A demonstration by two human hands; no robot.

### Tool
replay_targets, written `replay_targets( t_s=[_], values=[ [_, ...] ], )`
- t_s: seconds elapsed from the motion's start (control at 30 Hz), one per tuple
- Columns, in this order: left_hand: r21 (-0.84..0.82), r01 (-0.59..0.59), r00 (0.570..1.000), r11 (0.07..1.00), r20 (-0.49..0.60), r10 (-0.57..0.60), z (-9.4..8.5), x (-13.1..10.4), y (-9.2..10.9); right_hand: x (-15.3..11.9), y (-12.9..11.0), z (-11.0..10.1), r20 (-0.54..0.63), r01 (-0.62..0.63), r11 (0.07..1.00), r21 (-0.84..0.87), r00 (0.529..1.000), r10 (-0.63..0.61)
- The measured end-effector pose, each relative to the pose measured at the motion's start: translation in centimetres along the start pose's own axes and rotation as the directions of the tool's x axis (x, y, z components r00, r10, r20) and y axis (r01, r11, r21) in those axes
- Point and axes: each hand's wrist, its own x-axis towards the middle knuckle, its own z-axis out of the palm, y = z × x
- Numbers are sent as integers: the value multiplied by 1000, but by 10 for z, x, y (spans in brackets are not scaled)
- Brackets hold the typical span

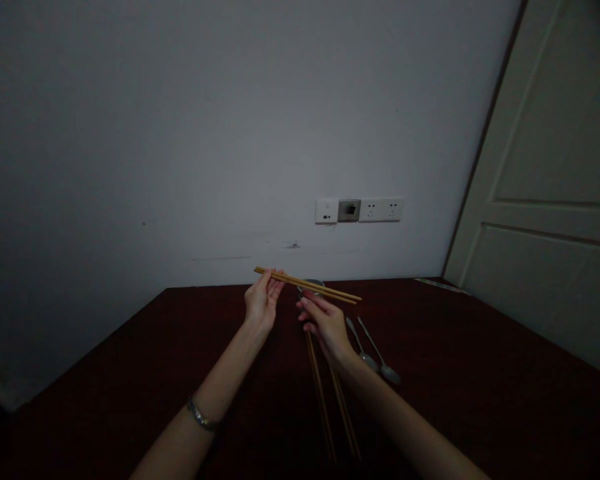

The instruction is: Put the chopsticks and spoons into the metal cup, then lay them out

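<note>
My left hand (264, 298) pinches a pair of wooden chopsticks (325, 289) near their left end, and they slant slightly down to the right above the table. Just below the pair is my right hand (325, 323), its fingers bent and partly spread; nothing shows clearly between them. Behind the chopsticks and my right hand stands a bowl (311, 285), mostly hidden. More chopsticks (320, 393) lie on the table below my right hand and beside my right forearm. Two metal spoons (384, 363) rest to the right of my right hand.
The dark red table (180, 347) meets a grey wall (205, 133) at its back edge. Sockets and switches (380, 210) are set in the wall. A pale panelled door (555, 200) stands at the right.
</note>
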Motion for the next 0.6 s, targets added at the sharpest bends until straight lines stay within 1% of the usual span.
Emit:
replay_targets(
  t_s=[0.07,0.17,0.27,0.4,0.5,0.6],
  values=[
    [-5,4,1000,1000,-14,-4,-1,-2,-5,-5,-3,4,-36,6,999,41,999,-4],
    [3,-8,1000,1000,-21,8,-2,-6,-12,-9,-8,7,-69,15,998,58,998,-11],
    [8,-29,1000,1000,-9,30,-2,-9,-17,-10,-10,7,-127,22,997,79,992,-12],
    [36,-20,1000,999,-5,20,-2,-12,-21,-8,-10,6,-201,27,992,123,980,-2],
    [55,-24,1000,998,11,24,-2,-12,-23,-8,-10,5,-218,36,990,135,976,-6],
    [72,-41,999,997,33,38,-3,-13,-24,-9,-10,4,-207,30,983,184,978,9]
  ],
)
